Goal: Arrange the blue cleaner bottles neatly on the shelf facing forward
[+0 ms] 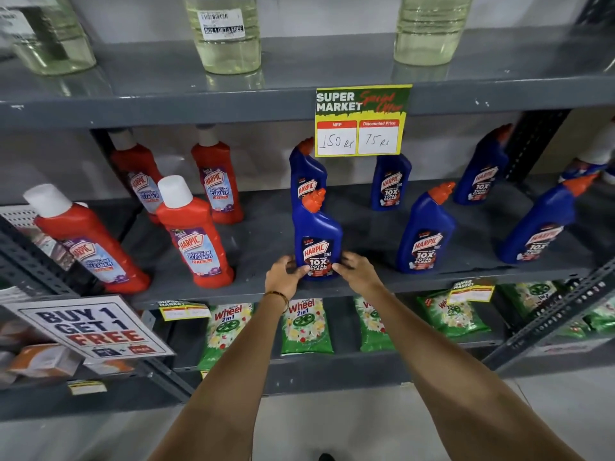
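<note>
Near six o'clock on the grey metal shelf [266, 247], both hands [283, 276] [357, 271] clasp a blue plastic cleaner bottle [317, 234] low down; probably rigid, smooth-sided, somewhat heavy.

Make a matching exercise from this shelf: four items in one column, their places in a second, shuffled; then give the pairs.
Items
1. blue Harpic bottle with orange cap held by both hands
2. red Harpic bottles with white caps
3. clear bottles of pale liquid
4. green Wheel detergent packs

Places
A. top shelf
B. bottom shelf
C. middle shelf, left part
D. middle shelf, front edge, centre

Pairs: 1-D, 2-C, 3-A, 4-B

The left hand and right hand hold item 1.
</note>
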Action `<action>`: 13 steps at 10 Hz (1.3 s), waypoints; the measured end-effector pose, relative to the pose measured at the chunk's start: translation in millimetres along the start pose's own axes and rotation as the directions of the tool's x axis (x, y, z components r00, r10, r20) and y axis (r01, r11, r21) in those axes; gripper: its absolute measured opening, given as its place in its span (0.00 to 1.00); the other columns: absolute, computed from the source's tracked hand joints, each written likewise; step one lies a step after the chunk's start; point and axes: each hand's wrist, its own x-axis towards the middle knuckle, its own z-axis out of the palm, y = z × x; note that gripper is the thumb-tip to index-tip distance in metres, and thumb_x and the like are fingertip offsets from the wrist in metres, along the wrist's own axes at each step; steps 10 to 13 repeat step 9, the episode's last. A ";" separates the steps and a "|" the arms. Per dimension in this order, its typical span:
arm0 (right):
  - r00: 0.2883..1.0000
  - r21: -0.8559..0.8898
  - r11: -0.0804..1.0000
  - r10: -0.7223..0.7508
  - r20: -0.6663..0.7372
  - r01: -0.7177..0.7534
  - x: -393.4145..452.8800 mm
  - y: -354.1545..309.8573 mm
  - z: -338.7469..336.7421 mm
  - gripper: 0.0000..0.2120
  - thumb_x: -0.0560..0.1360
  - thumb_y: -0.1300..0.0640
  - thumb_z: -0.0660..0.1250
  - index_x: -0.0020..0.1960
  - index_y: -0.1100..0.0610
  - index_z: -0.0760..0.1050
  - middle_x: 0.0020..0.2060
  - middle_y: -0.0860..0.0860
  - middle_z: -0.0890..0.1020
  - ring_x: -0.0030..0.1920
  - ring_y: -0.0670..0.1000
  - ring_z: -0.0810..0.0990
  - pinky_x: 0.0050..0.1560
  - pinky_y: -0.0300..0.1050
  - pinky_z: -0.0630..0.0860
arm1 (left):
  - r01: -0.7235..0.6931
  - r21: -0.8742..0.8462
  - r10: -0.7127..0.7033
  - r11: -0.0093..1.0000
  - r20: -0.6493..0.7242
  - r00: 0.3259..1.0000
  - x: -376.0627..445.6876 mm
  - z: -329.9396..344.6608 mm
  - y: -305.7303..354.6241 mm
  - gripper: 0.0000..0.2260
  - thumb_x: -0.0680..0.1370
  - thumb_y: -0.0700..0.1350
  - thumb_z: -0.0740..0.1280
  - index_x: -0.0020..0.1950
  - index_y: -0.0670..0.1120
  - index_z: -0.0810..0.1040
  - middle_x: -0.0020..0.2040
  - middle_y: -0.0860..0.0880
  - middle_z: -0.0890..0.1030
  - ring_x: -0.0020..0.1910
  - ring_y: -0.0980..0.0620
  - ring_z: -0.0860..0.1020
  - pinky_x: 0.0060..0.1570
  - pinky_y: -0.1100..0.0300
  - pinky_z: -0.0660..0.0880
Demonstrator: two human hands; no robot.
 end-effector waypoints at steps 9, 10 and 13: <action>0.999 -0.086 0.995 0.042 -0.009 -0.042 -8.9 -4.9 -0.6 0.20 0.74 0.58 0.66 0.65 0.61 0.69 0.62 0.58 0.78 0.62 0.57 0.76 0.61 0.49 0.72 | 0.022 0.070 -0.019 0.997 -0.047 0.999 -8.1 4.2 -0.9 0.27 0.71 0.50 0.71 0.66 0.39 0.69 0.63 0.41 0.78 0.61 0.43 0.76 0.62 0.48 0.74; 0.999 -0.086 0.995 0.042 -0.009 -0.042 -8.9 -4.9 -0.6 0.20 0.74 0.58 0.66 0.65 0.61 0.69 0.62 0.58 0.78 0.62 0.57 0.76 0.61 0.49 0.72 | 0.022 0.070 -0.019 0.997 -0.047 0.999 -8.1 4.2 -0.9 0.27 0.71 0.50 0.71 0.66 0.39 0.69 0.63 0.41 0.78 0.61 0.43 0.76 0.62 0.48 0.74; 0.999 -0.086 0.995 0.042 -0.009 -0.042 -8.9 -4.9 -0.6 0.20 0.74 0.58 0.66 0.65 0.61 0.69 0.62 0.58 0.78 0.62 0.57 0.76 0.61 0.49 0.72 | 0.022 0.070 -0.019 0.997 -0.047 0.999 -8.1 4.2 -0.9 0.27 0.71 0.50 0.71 0.66 0.39 0.69 0.63 0.41 0.78 0.61 0.43 0.76 0.62 0.48 0.74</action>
